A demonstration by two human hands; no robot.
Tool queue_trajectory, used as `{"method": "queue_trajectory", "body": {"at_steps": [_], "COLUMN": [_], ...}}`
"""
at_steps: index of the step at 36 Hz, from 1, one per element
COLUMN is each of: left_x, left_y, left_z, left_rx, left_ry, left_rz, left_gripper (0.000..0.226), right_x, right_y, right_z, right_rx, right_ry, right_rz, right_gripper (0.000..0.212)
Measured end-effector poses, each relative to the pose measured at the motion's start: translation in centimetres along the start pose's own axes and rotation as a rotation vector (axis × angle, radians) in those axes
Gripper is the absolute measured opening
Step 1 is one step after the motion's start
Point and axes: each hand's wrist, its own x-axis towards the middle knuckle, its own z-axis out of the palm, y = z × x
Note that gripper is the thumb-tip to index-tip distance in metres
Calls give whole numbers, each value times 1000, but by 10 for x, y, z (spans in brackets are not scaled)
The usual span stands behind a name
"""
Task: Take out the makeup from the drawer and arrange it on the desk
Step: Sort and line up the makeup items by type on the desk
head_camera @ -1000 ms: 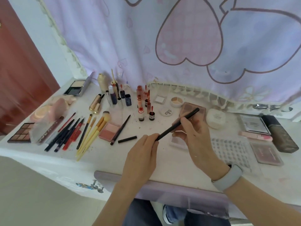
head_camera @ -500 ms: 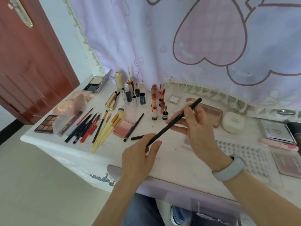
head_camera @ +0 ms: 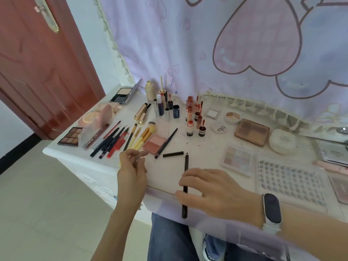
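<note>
Bright, even daylight, soft shadows, slight blur, wide-angle edge distortion

bare forearms; wristband, blue jeans

Four yellow-handled brushes lie at ten o'clock, two gold tubes behind them, perhaps seven dark and red pencils leftward, one loose cap centrally.

occl: pencil mid behind right-hand fingers | cut: palette rt edge
</note>
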Motion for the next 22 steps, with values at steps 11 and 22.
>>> {"method": "queue_trajectory", "body": {"at_steps": [11,22], "left_x": [2,0], "left_y": [-3,2], "left_z": [-11,-6], "left_rx": [50,-30], "left_ry": [108,94], "left_rz": [-19,-86], "left_gripper": [15,9], "right_x": [7,25], "right_y": [4,29], "right_z": [37,50], "right_rx": [12,198], "right_ry": [-332,-439], "right_rz": [57,299], "right_gripper": [26,28]}}
